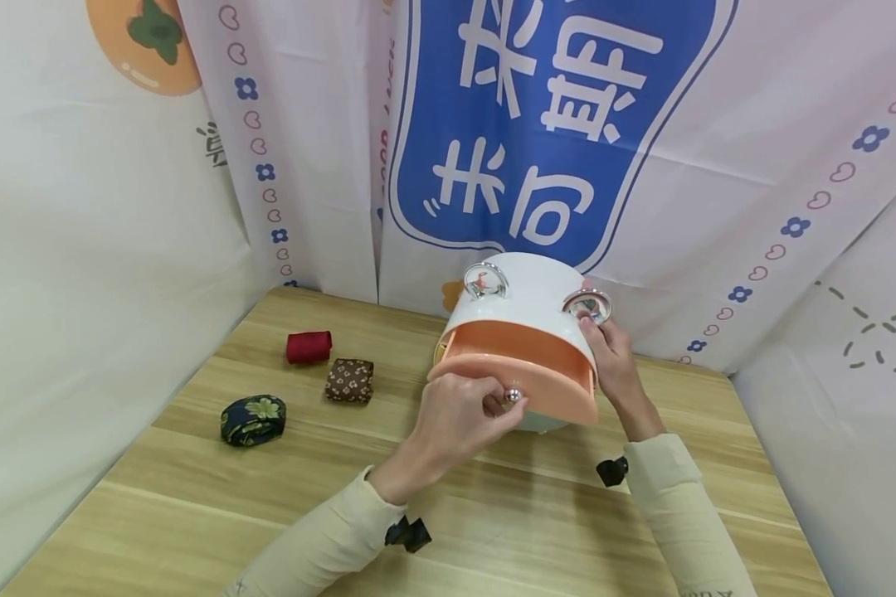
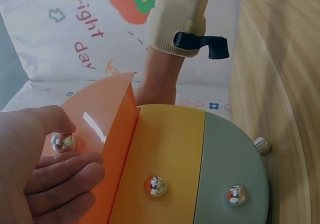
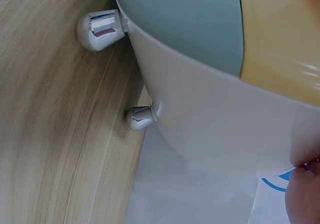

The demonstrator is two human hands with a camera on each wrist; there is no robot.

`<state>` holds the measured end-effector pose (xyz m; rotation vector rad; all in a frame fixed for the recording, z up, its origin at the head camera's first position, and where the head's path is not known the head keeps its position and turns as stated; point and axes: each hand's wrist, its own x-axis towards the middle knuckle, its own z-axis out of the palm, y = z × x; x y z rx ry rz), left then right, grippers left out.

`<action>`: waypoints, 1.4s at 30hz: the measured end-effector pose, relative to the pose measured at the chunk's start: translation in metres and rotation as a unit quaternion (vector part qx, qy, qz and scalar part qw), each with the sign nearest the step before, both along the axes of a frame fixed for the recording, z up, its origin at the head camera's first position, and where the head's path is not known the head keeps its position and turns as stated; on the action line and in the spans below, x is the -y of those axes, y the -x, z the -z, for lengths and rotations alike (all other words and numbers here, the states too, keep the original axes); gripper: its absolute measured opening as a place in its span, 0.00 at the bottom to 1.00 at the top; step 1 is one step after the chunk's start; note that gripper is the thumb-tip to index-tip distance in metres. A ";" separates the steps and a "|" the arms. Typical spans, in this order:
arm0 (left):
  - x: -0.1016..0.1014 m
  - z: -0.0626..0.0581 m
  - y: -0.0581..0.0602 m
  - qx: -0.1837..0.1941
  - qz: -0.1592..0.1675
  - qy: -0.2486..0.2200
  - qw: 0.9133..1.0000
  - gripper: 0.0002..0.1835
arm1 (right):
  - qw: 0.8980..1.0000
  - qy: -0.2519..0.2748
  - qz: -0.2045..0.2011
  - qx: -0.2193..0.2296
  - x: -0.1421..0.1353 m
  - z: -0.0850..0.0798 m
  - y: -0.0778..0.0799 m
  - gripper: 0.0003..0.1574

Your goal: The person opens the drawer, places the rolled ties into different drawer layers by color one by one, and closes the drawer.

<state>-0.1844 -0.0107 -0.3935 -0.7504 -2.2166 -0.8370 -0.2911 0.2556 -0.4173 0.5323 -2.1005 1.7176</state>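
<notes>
Drawer (image 1: 548, 396) out, box (image 1: 538, 286) braced

The left hand (image 1: 459, 419) pinches the drawer's knob (image 1: 513, 395), its natural pulling point; the right hand (image 1: 614, 365) grips the box's side, seemingly to steady it on the table (image 1: 702, 406), near cloth rolls (image 1: 349, 381).

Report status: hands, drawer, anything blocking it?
Left hand pinches silver knob. Right hand against white cabinet, right side. Orange drawer pulled out. Rolled cloths lie left, clear of it.

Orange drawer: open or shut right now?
Open: the orange drawer juts from the white cabinet, its interior showing, and stands out past the yellow drawer.
</notes>
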 end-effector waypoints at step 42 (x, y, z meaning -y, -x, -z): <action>0.009 0.010 -0.018 0.003 0.006 -0.008 1.000 0.12 | 1.000 0.004 -0.009 -0.001 0.002 -0.001 -0.004 0.29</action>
